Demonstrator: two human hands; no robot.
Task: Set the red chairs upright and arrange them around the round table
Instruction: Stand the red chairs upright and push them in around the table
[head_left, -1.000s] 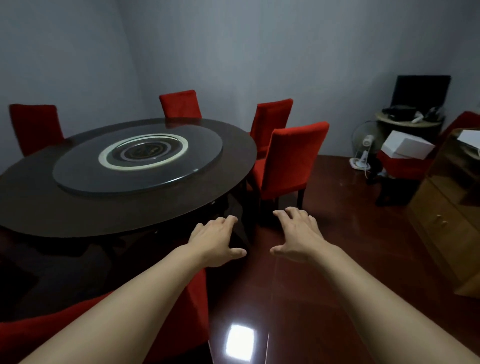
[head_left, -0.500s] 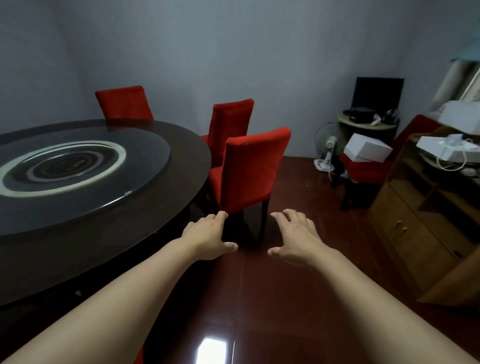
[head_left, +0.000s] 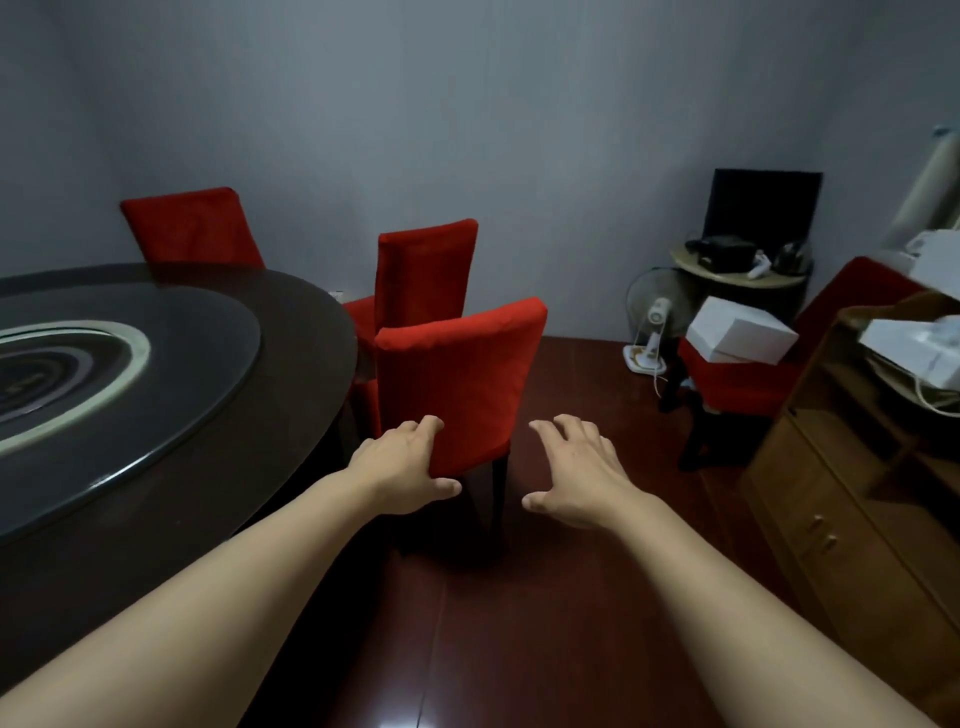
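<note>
The round table (head_left: 171, 467) fills the left of the frame. Three upright red chairs ring its right edge; the nearest chair (head_left: 457, 379) sits mid-frame. It looks padded and fairly heavy, best gripped by the backrest sides. A white box (head_left: 740, 330) rests on another red seat at right. Left hand (head_left: 402, 470) and right hand (head_left: 576, 467) reach out, fingers spread, empty.

Both bare arms reach forward, the left hand (head_left: 402, 470) and right hand (head_left: 582, 473) palm-down with fingers spread.
</note>
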